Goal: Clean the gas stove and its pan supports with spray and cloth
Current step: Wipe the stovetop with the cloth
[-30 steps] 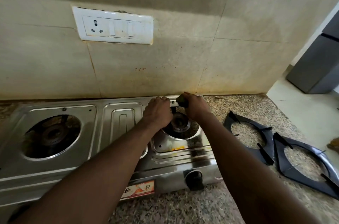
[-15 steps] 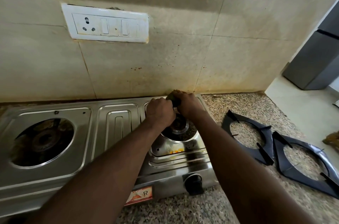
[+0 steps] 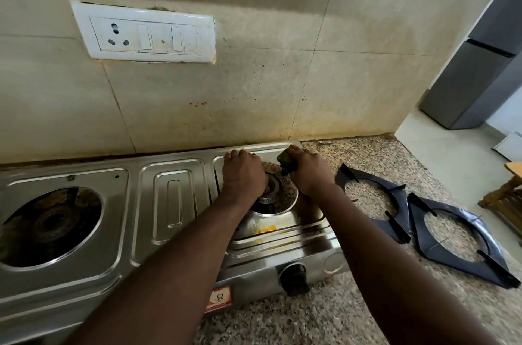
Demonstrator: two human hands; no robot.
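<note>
- Right hand [image 3: 310,174]: we are gripping a green cloth [image 3: 284,159] behind the burner [image 3: 271,188], frame centre.
- Left hand [image 3: 244,174]: we are resting it alongside, grip unclear.

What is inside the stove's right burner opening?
The burner head shows, with a speckled surface around it. The left hand covers the left of the opening; the right hand, gripping a dark scrub pad, hides its back right rim.
</note>
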